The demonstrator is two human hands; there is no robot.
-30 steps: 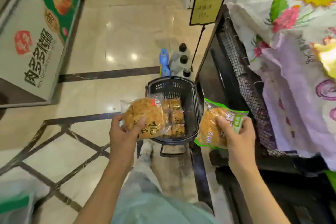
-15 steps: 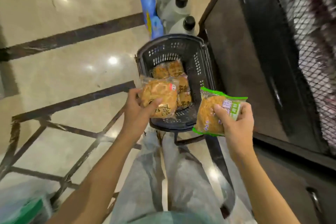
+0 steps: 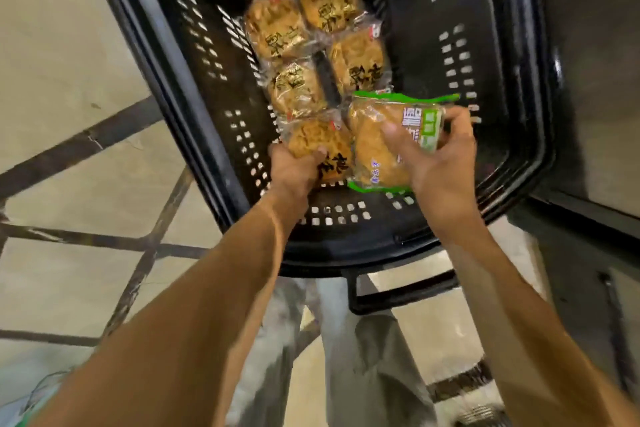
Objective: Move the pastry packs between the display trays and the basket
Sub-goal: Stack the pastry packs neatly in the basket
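Down inside the black slotted plastic basket, my left hand grips a clear-wrapped round golden pastry pack by its near edge, fingers curled under and thumb on top, setting it as the next piece below the four clear-wrapped packs already lying in two columns on the floor of the basket. My right hand pinches the green-edged pastry pack between thumb and curled fingers just beside it, low over the basket, which I judge keeps the row tidy.
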